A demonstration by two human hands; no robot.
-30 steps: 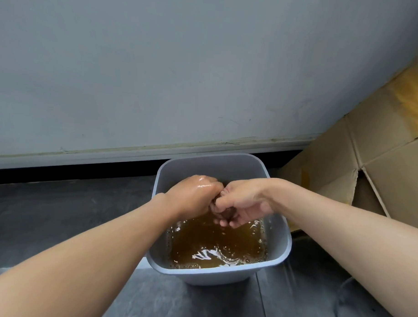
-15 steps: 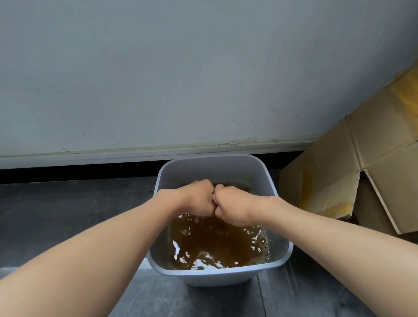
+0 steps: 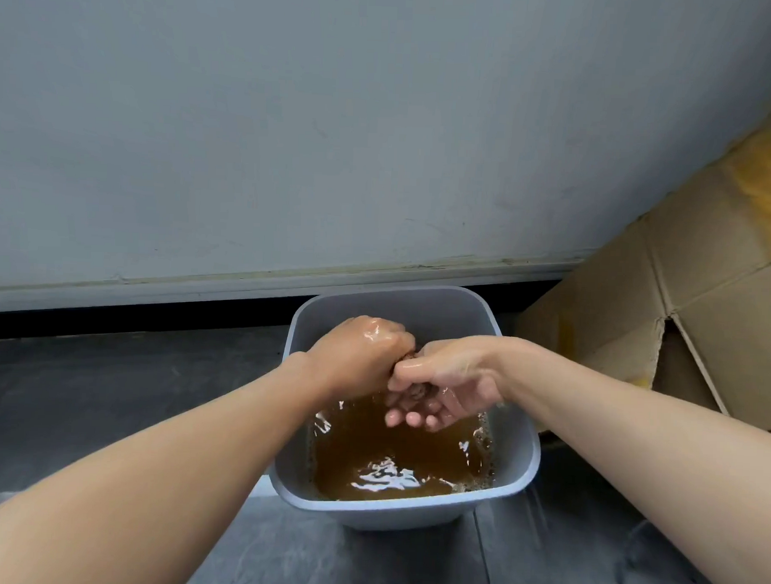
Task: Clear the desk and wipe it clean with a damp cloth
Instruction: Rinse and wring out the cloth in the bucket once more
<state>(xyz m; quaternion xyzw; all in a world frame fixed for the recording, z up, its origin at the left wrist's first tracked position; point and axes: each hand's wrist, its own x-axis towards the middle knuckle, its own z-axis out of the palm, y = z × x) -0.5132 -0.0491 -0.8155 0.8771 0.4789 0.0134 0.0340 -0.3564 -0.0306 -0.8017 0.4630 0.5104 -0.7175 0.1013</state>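
I see 2 wet hands over the grey bin (image 3: 389,512) on the dark floor (image 3: 109,391). The left hand (image 3: 359,356) is fisted, its grip tight on one end of the small brown cloth (image 3: 411,392). The right hand (image 3: 446,381) has its grip curled round the other end. The cloth sits between them, just above the brown water (image 3: 391,449). A cardboard box (image 3: 680,302) stands right of the bin.

left grip (image 3: 364,356): wet fist, knuckles up | right grip (image 3: 442,381): fingers curled under | both clench cloth (image 3: 415,392) | forearms converge
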